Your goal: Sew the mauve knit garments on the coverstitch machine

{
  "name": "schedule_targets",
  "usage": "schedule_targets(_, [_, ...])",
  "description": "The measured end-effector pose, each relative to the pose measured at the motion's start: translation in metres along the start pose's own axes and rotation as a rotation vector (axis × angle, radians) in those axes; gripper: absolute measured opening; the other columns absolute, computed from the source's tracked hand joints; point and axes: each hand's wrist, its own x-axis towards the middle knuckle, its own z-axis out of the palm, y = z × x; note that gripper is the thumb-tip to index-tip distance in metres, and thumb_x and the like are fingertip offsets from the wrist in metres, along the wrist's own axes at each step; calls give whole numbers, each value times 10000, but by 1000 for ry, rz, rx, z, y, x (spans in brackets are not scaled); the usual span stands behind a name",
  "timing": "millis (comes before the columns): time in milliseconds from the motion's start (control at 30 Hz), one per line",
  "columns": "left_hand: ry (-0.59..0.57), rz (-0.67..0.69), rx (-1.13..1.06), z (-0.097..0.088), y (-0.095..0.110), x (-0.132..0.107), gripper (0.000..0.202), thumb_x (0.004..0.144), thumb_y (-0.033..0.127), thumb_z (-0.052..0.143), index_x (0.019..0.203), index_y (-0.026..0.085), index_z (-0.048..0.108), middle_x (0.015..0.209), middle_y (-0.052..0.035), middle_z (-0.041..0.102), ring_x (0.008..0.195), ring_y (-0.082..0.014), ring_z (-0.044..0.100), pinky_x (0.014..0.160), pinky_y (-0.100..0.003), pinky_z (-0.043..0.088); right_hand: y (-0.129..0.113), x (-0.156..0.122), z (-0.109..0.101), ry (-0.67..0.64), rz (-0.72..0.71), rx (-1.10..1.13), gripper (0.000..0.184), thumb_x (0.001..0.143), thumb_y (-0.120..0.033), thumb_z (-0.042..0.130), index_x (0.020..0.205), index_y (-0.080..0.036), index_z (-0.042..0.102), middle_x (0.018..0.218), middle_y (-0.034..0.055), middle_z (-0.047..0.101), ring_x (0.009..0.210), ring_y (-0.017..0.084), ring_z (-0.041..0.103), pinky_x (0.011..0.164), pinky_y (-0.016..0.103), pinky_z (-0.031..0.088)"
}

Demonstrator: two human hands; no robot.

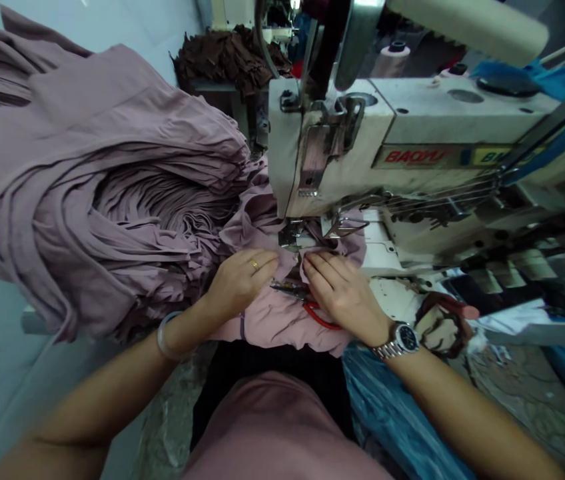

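Observation:
My left hand [242,280], a ring on one finger, is closed on the edge of mauve fabric [252,230] just left of the sewing machine's needle area. Close to it, my right hand [335,283] has its fingers pressed together on the same fabric's edge, in front of the presser foot [291,233]. The sewing machine [332,153] stands over the cloth. Red-handled scissors [318,321] lie under my right hand, their blades pointing left between the hands, on a pinkish cloth [282,323] at the machine's front edge. My thumbs are mostly hidden.
A big stack of mauve garment pieces [77,133] fills the left side, reaching the machine. Dark brown cloth [227,60] is piled behind. Threads run along the machine's front, and a thread cone [392,60] stands behind it. Blue plastic [392,407] hangs low at the right.

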Motion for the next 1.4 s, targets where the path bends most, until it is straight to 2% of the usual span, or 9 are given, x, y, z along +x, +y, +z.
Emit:
schedule_targets(167, [-100, -25, 55, -1, 8, 0, 358, 941, 129, 426, 1255, 55, 582, 1265, -150, 627, 1116, -262, 577, 936, -405, 497, -6, 1, 6, -6, 69, 90, 353, 908, -129, 521, 1244, -36, 577, 1283, 180, 603, 1182, 277, 529, 1011, 425, 481])
schedule_targets(267, [-167, -64, 105, -4, 14, 7, 406, 948, 197, 464, 1342, 140, 542, 1280, -129, 609, 1080, -279, 568, 848, -413, 490, -7, -1, 9, 3, 97, 110, 372, 907, -135, 518, 1264, -39, 558, 1297, 178, 594, 1201, 285, 517, 1018, 442, 480])
schedule_targets(367, [-185, -77, 136, -6, 16, 13, 396, 952, 261, 489, 1339, 203, 554, 1227, -117, 621, 1016, -279, 572, 767, -404, 469, -7, -1, 9, -1, 112, 119, 372, 905, -133, 520, 1263, -38, 553, 1295, 174, 594, 1193, 289, 517, 1004, 445, 485])
schedule_targets(500, [-160, -26, 105, -2, 16, 13, 364, 947, 179, 485, 1291, 96, 571, 1265, -129, 604, 1103, -261, 538, 868, -382, 457, -8, 3, 10, 17, 158, 167, 328, 917, -124, 503, 1235, -72, 565, 1263, 149, 616, 1159, 272, 533, 982, 440, 491])
schedule_targets(667, [-204, -92, 134, -1, 16, 12, 371, 963, 181, 477, 1317, 92, 543, 1262, -132, 606, 1086, -253, 545, 846, -372, 461, -19, 14, 12, 115, 249, 296, 271, 938, -136, 487, 1190, -85, 574, 1221, 131, 635, 1131, 233, 545, 1001, 404, 476])
schedule_targets(767, [-220, -120, 156, -2, 18, 15, 357, 963, 189, 479, 1304, 115, 558, 1262, -114, 611, 1073, -259, 551, 820, -377, 461, -24, 19, 12, 72, 199, 193, 276, 932, -139, 502, 1188, -72, 582, 1261, 128, 621, 1134, 261, 520, 969, 418, 471])
schedule_targets(900, [-197, -108, 107, -2, 18, 17, 353, 957, 176, 460, 1275, 65, 567, 1281, -123, 611, 1122, -260, 543, 883, -381, 455, -23, 21, 7, -11, 118, 53, 273, 914, -124, 518, 1168, -67, 597, 1283, 129, 610, 1120, 282, 502, 920, 422, 460])
schedule_targets(1100, [-164, -124, 35, 0, 16, 16, 391, 962, 172, 418, 1325, 73, 523, 1306, -117, 603, 1152, -245, 543, 895, -383, 445, -17, 24, 0, -93, 87, 6, 292, 921, -122, 484, 1188, -75, 592, 1292, 115, 605, 1124, 273, 503, 900, 406, 444])
schedule_targets(1400, [-185, -154, -25, -3, 15, 18, 398, 935, 162, 450, 1316, 91, 541, 1312, -118, 593, 1165, -254, 537, 899, -396, 437, -15, 20, 8, -44, 149, 96, 368, 952, -182, 484, 1294, -60, 544, 1311, 128, 591, 1175, 255, 505, 980, 397, 434])
